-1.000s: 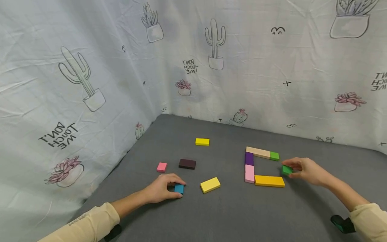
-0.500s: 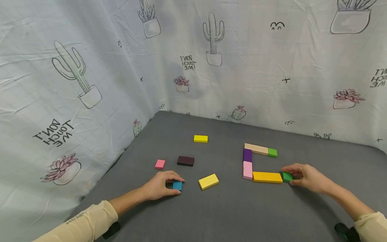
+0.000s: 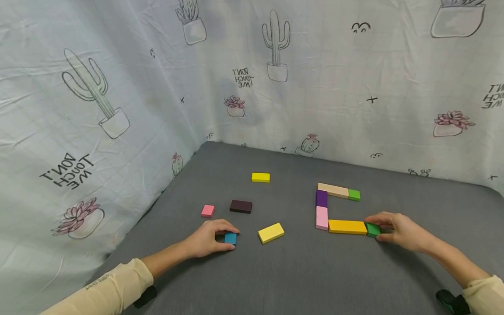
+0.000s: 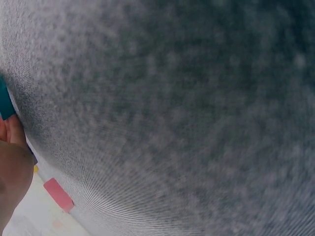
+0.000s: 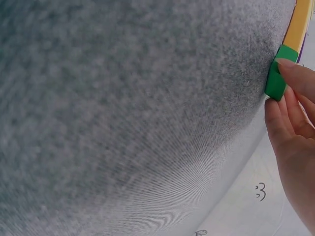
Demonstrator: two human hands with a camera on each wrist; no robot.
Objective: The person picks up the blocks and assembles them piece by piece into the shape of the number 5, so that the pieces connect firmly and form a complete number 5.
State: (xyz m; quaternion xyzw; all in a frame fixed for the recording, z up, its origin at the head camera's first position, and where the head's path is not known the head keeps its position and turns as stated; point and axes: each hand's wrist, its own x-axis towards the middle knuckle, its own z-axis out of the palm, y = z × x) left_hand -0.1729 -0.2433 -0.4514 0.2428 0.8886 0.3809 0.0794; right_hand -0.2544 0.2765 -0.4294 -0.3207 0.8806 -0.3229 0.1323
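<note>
My right hand pinches a dark green block between thumb and fingers, its end against the right end of an orange block. The right wrist view shows the same green block touching the orange one. A pink block, a purple block, a beige block and a light green block continue the row into a shape with its right side open. On the left, my left hand holds a small blue block by two edges on the table.
Loose blocks lie near my left hand: a pale yellow one, a dark brown one, a coral pink one and a bright yellow one farther back. A cactus-print curtain stands behind the grey table.
My right hand has brought the dark green block nearer and slightly left, up against the orange block's end. The left hand stays on the blue block. The head view has tilted slightly downward.
</note>
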